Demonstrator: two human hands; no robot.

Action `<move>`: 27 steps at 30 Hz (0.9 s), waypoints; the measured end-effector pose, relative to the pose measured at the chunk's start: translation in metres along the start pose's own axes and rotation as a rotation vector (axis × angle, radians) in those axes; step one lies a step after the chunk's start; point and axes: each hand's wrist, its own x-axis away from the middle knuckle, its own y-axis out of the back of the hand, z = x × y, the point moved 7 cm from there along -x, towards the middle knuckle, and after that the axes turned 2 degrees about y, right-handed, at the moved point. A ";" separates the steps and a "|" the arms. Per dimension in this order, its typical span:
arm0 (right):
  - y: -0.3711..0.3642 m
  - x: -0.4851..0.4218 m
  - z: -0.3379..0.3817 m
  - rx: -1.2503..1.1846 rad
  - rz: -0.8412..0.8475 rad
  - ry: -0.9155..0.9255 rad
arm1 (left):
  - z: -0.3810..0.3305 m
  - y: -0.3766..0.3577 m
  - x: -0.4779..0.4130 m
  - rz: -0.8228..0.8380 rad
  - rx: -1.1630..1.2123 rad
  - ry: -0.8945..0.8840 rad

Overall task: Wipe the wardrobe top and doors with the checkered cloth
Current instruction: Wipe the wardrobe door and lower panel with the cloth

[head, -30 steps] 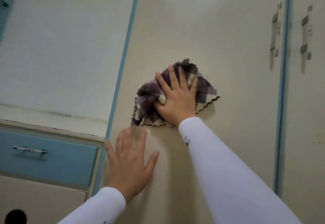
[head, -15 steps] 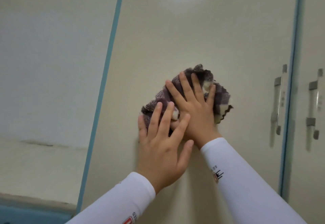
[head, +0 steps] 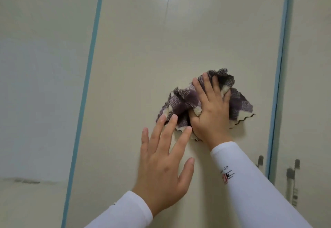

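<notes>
- The wardrobe door (head: 161, 48), a wide cream panel, fills most of the view. The wiping is in its middle part, toward the right edge. Nothing shows which areas are already clean, so I judge the task to be midway at best.
- A second door (head: 311, 66) stands to the right, beyond a blue strip (head: 279, 77). The wardrobe top is out of view, so whether either is done cannot be told.
- The checkered cloth (head: 180, 102), purple and cream, is bunched flat against the door.
- The right hand (head: 211, 115) presses on the cloth with fingers spread and the thumb tucked into a fold, gripping it.
- The left hand (head: 161, 165) lies wide and flat on the door, its fingertips at the cloth's lower left edge.
- Two metal handles (head: 291, 174) sit low at the right.
- The right sleeve's print (head: 226, 174) shows "GO" and a red-and-black logo. The rest is unreadable.
</notes>
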 end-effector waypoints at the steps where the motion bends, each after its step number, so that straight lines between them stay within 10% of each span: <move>1: 0.002 -0.012 -0.003 -0.025 -0.011 0.003 | -0.001 0.002 -0.010 0.003 0.002 0.011; 8: 0.023 -0.043 -0.008 -0.242 -0.079 0.107 | -0.005 0.026 -0.034 -0.009 0.070 0.067; 12: 0.065 -0.036 0.001 -0.367 -0.129 0.016 | 0.000 0.040 -0.052 0.039 0.378 0.389; 15: 0.092 -0.012 0.000 -0.460 -0.129 -0.145 | -0.007 0.038 -0.060 0.088 0.741 0.709; 21: 0.112 0.025 -0.005 -0.542 0.016 -0.537 | -0.059 0.019 -0.064 0.415 1.170 0.771; 27: 0.110 0.055 -0.018 -0.766 0.213 -0.860 | -0.078 0.011 -0.069 0.406 1.143 0.813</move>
